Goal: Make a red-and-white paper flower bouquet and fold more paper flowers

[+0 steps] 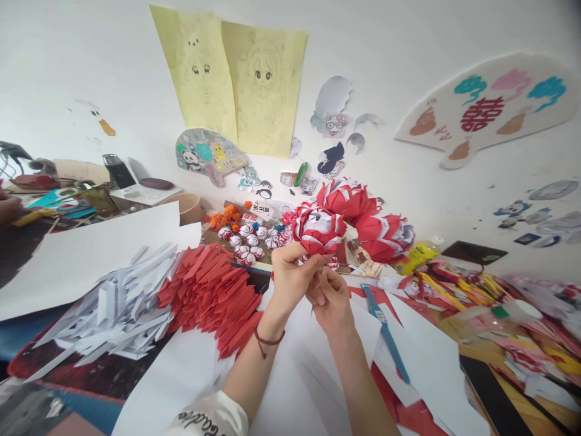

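Observation:
A red and white folded-paper flower (319,229) is held up in front of me. My left hand (293,275) is closed at its base, thumb and fingers pressed together just under the petals. Right beside it, my right hand (333,297) pinches below the flower with curled fingers. A thin stem seems to run down between the hands, mostly covered by the fingers. Two larger red and white paper flowers (347,200) (385,236) stand close behind. White paper sheets (299,375) lie beneath my forearms.
Left of my hands lie piles of folded red paper strips (213,297) and white paper strips (122,303). Small paper balls (249,239) sit behind. To the right are a blue craft knife (385,333), a yellow bottle (420,254) and a black phone-like slab (492,393). Another person's hand (9,206) shows far left.

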`<state>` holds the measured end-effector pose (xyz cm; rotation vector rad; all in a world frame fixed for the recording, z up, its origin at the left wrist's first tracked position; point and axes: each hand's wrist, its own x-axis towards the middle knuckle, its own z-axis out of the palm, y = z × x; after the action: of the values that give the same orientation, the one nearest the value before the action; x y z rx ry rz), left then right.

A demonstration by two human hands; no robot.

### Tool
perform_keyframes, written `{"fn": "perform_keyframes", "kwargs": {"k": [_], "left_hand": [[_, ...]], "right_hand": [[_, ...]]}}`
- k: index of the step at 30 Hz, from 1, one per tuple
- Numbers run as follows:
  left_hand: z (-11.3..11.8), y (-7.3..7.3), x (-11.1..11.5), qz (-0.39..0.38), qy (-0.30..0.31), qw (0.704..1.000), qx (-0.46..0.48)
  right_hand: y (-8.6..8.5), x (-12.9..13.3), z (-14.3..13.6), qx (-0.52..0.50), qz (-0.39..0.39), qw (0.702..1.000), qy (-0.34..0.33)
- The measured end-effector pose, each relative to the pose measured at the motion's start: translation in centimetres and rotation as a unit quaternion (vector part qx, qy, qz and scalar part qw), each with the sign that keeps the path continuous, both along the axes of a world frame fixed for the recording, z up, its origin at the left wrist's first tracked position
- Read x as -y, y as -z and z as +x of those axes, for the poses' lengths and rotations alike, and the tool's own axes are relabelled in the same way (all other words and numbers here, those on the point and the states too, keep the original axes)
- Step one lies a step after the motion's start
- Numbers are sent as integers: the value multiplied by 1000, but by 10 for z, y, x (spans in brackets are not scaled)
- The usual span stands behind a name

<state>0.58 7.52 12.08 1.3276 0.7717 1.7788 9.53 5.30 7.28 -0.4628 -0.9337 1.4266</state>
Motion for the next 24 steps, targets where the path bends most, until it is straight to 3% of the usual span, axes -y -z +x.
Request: {"fn": "perform_keyframes", "kwargs": {"k": [4,13,21,24], "left_hand": [[-1,1,-2,-7,9,1000,-24],[-3,-7,-3,19,111,991,-65],[3,7,-6,43,38,995,-83],[6,8,-8,96,19,990,-100]], "right_hand": [[-4,2,-1,-10,-27,1000,2],[-9,4,-1,-20,-36,999,19],[3,-2,2,-7,-2,998,65],[10,-10,4,0,12,995,99]]}}
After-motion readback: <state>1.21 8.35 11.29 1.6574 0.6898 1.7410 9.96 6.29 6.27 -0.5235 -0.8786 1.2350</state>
